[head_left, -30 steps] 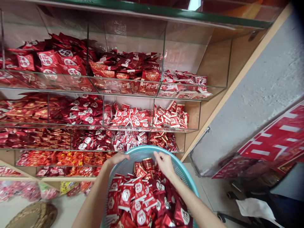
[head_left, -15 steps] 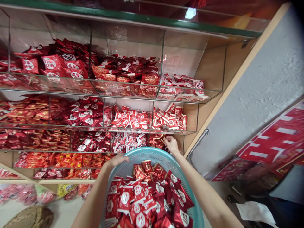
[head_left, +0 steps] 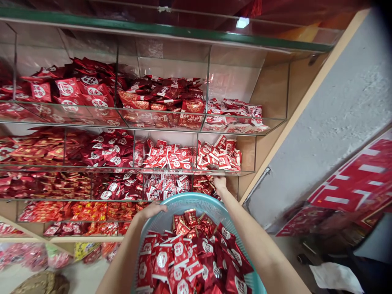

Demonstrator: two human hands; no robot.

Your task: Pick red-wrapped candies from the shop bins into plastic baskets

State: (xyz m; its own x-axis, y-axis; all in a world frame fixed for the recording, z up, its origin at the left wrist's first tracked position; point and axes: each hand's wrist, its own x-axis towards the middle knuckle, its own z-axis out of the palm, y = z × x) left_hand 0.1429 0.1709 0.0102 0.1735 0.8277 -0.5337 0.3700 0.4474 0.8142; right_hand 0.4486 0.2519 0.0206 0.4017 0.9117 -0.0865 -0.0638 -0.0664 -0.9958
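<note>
A light-blue plastic basket [head_left: 191,197] full of red and dark-red candy packets [head_left: 179,249] is tilted toward me, right below the shelf. My left hand [head_left: 155,209] is closed over its far left rim, thumb side toward the inside. Past the far rim, my right hand [head_left: 219,183] reaches into the lower right shelf compartment, curled at a pile of small red-and-gold packets [head_left: 202,183]. Its fingertips are partly hidden among the packets and under the glass edge, so what they pinch does not show clearly.
Glass dividers split the shelf [head_left: 271,163] into compartments heaped with red packets. A green-edged glass pane [head_left: 171,30] juts out above. Grey wall [head_left: 324,122] stands at right, with red printed sheets [head_left: 352,183]. Bagged goods [head_left: 58,257] and a round woven object [head_left: 41,283] lie lower left.
My right hand has gone slightly deeper and rightward into the small-packet compartment. My left hand stays on the basket rim. The whole view has shifted slightly.
</note>
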